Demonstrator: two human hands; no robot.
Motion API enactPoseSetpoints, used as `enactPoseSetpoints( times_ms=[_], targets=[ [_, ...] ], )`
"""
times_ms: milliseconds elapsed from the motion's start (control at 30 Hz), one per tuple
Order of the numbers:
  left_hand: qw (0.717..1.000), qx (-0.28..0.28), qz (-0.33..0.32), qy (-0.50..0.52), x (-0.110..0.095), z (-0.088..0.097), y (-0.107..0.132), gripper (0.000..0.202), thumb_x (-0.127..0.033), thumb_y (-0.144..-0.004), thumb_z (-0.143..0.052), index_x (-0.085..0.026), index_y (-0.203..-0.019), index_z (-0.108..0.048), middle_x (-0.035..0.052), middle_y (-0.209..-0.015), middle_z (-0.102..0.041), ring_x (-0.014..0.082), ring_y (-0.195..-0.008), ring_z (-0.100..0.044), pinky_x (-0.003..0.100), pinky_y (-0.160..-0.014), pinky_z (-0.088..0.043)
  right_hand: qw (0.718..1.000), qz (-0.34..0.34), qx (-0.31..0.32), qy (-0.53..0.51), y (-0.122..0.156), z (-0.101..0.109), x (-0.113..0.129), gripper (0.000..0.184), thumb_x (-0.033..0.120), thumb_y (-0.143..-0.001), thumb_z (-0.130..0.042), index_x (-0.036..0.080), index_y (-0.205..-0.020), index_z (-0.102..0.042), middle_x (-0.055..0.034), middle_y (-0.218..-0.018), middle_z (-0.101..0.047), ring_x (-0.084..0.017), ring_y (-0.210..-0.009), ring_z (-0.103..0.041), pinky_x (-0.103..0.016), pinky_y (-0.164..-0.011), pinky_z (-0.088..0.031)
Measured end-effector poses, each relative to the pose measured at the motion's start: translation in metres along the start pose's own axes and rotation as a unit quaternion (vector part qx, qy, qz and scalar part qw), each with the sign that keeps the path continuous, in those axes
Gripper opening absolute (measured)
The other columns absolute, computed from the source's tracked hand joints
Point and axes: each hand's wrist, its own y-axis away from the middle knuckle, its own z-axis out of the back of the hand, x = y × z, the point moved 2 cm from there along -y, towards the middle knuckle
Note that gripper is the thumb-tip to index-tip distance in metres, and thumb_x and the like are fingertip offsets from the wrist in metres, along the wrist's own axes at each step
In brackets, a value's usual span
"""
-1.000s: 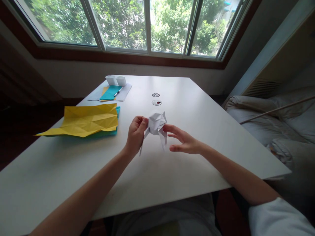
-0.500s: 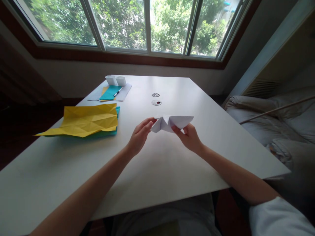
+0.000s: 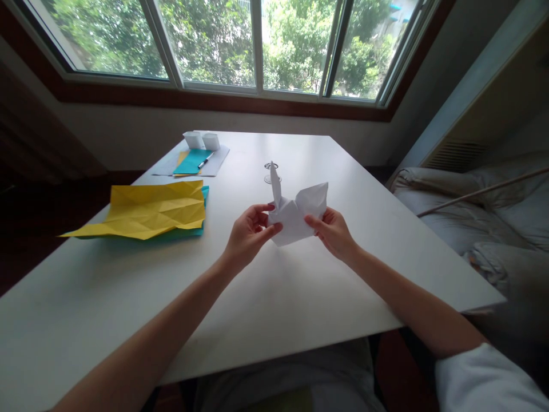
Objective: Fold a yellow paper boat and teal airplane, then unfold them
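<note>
A folded white paper (image 3: 291, 223) is held between my two hands above the table. One narrow flap stands upright on its left side, and a wider pointed flap spreads up to the right. My left hand (image 3: 251, 232) pinches the left edge, thumb in front and fingers behind. At the right edge, my right hand (image 3: 332, 232) grips the paper with its thumb on the near face; its other fingers are partly hidden behind the sheet.
On the white table (image 3: 240, 320), a creased yellow sheet (image 3: 158, 212) lies over a teal sheet (image 3: 197, 232) at left. Farther back are two small white paper boxes (image 3: 211, 141), a smaller teal paper (image 3: 193, 162) and a pen (image 3: 206, 159). Round inserts (image 3: 271, 166) sit mid-table.
The white paper has been tilted so its broad face shows, and its left flap now points upward. Both hands have shifted their hold slightly, the left thumb now lying across the front.
</note>
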Motion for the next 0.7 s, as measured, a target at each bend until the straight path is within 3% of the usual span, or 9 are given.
enactPoseSetpoints(
  times_ms=[133, 300, 433, 700],
  targets=[
    [0.999, 0.008, 0.005, 0.053, -0.0043, -0.0019, 0.0032, 0.029, -0.023, -0.059, -0.078, -0.016, -0.078, -0.057, -0.0022, -0.069, -0.060, 0.0089, -0.064, -0.055, 0.020, -0.062, -0.044, 0.999, -0.032, -0.007, -0.039, -0.0026, 0.0011, -0.0003, 0.024, 0.035, -0.063, -0.076, 0.017, -0.070, -0.062, 0.0023, -0.060, -0.058, -0.010, -0.053, -0.049, -0.025, -0.057, -0.044],
    [0.990, 0.014, 0.026, 0.136, -0.0062, -0.0020, 0.0025, 0.025, -0.021, -0.061, -0.077, -0.016, -0.083, -0.064, -0.0013, -0.072, -0.065, 0.0086, -0.067, -0.058, 0.019, -0.064, -0.046, 0.995, -0.057, 0.022, -0.076, -0.0020, -0.0030, 0.0028, 0.029, 0.040, -0.058, -0.078, 0.016, -0.064, -0.063, 0.0027, -0.057, -0.057, -0.007, -0.047, -0.045, -0.022, -0.048, -0.039],
    [0.985, -0.024, 0.039, 0.167, -0.0074, -0.0004, 0.0006, 0.037, -0.021, -0.061, -0.078, -0.018, -0.095, -0.066, -0.0001, -0.075, -0.068, 0.0100, -0.071, -0.060, 0.019, -0.065, -0.047, 0.992, -0.051, 0.075, -0.089, 0.0001, -0.0057, 0.0042, 0.032, 0.038, -0.055, -0.080, 0.017, -0.076, -0.069, 0.0000, -0.069, -0.065, -0.008, -0.057, -0.055, -0.020, -0.053, -0.045],
    [0.974, -0.033, 0.068, 0.213, -0.0075, 0.0004, 0.0004, 0.024, -0.014, -0.055, -0.079, -0.014, -0.071, -0.061, -0.0015, -0.069, -0.065, 0.0084, -0.064, -0.058, 0.019, -0.061, -0.047, 0.992, -0.046, 0.054, -0.100, -0.0015, -0.0043, 0.0070, 0.025, 0.032, -0.064, -0.076, 0.019, -0.083, -0.067, -0.0003, -0.074, -0.068, -0.012, -0.065, -0.060, -0.026, -0.062, -0.051]
  ],
)
